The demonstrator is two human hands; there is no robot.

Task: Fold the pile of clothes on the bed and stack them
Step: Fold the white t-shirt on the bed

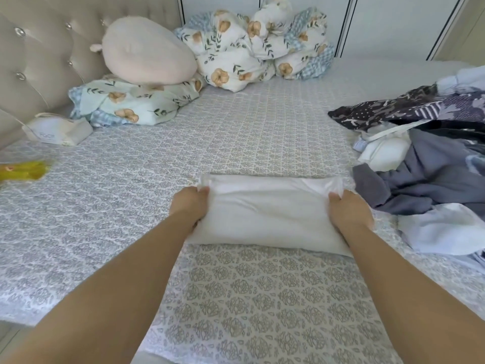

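Observation:
A white garment point(267, 214), folded into a flat rectangle, lies in the middle of the patterned bed sheet point(236, 298). My left hand point(187, 206) grips its left edge, fingers curled over the cloth. My right hand point(350, 211) grips its right edge the same way. A loose pile of clothes point(430, 164) sits to the right: a dark patterned piece on top, white items, a grey-blue garment and a pale blue one at the near side.
Floral pillows point(252, 46) and a round pink cushion point(147, 51) are heaped at the head of the bed by the tufted headboard point(39, 53). A white pouch point(57, 130) and a yellow item point(23, 170) lie at the left edge.

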